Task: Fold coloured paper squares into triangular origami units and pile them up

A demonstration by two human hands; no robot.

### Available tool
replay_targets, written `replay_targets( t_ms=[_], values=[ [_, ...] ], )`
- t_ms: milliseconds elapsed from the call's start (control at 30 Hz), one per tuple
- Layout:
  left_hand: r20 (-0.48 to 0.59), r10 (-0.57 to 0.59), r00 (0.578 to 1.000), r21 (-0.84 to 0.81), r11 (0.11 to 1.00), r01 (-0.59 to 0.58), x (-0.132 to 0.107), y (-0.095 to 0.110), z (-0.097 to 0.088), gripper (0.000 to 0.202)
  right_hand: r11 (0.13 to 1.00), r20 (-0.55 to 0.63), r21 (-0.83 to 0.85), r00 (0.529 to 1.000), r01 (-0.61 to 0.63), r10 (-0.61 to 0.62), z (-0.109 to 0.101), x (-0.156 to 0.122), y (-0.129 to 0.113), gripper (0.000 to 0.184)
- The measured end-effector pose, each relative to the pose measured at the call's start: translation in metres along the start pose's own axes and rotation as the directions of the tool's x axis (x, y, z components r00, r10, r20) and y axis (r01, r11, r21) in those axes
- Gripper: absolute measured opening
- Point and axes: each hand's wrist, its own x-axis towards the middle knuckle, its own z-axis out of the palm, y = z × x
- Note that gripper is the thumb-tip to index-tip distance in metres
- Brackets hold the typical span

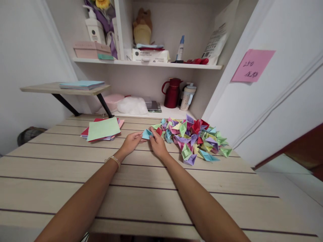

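A small piece of folded blue paper (146, 134) is held up between my two hands, just above the wooden table (141, 188). My left hand (131, 143) pinches its left side, with a bracelet on that wrist. On the right side, my right hand (157, 143) grips the paper between thumb and fingers. Close to my right hand lies a heap of folded paper boats (189, 137) in purple, green, yellow, red, pink and blue. Left of my hands rests a stack of coloured paper (104, 129), a green sheet on top.
A raised wooden shelf (45, 88) on black brackets carries a stack of blue paper (82, 84). Behind the table stand a red jug (172, 93) and a pale tumbler (188, 97). A pink note (253, 65) sticks to the right wall.
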Motion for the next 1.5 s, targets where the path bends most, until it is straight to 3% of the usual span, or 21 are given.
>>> replay_targets(
  t_ms=[133,300,433,567,733,833,967,1133,1267,1400,1500],
  values=[
    [0.005,-0.002,1.0,-0.009,1.0,0.002,0.001,0.0,-0.001,0.046,0.998,0.047,-0.049,0.998,0.041,-0.038,0.0,0.0,-0.002,0.049],
    [0.024,-0.004,1.0,0.006,1.0,0.004,-0.001,0.004,0.0,0.043,0.999,0.001,-0.04,1.0,0.027,-0.027,-0.003,-0.001,-0.01,0.041],
    [0.031,-0.032,0.999,0.029,0.999,0.031,-0.002,0.006,-0.001,0.046,0.997,-0.105,0.066,0.993,-0.039,0.046,-0.005,0.0,-0.01,0.033],
    [-0.009,-0.043,0.999,0.059,0.997,0.043,-0.003,0.007,-0.003,0.058,0.974,-0.117,0.187,0.981,-0.128,0.152,-0.005,0.001,-0.007,0.029],
    [-0.032,-0.026,0.999,0.043,0.999,0.027,-0.003,0.006,-0.004,0.037,0.961,-0.109,0.247,0.981,-0.128,0.158,-0.004,0.002,-0.007,0.028],
    [-0.064,-0.011,0.998,0.026,1.0,0.012,-0.004,0.008,-0.004,0.036,0.944,-0.099,0.306,0.983,-0.121,0.158,-0.004,0.002,-0.005,0.036],
    [-0.096,-0.012,0.995,0.01,1.0,0.013,-0.004,0.009,-0.004,0.036,0.894,0.017,0.406,0.98,-0.189,0.199,-0.003,0.001,-0.005,0.032],
    [-0.129,0.014,0.992,0.067,0.998,-0.005,-0.002,0.006,-0.003,0.024,0.891,-0.012,0.398,0.97,-0.219,0.244,-0.003,0.002,-0.012,0.03],
    [-0.092,0.007,0.996,0.079,0.997,0.0,-0.003,0.006,-0.003,0.028,0.883,-0.031,0.41,0.964,-0.229,0.265,-0.003,0.001,-0.012,0.032],
    [-0.013,-0.04,0.999,0.029,0.999,0.041,-0.003,0.007,-0.002,0.049,0.879,0.006,0.403,0.961,-0.255,0.276,-0.002,0.001,-0.005,0.031],
    [-0.004,-0.069,0.998,0.031,0.997,0.069,-0.002,0.005,-0.002,0.042,0.902,0.028,0.355,0.968,-0.244,0.251,-0.002,0.001,-0.003,0.03]
  ],
)
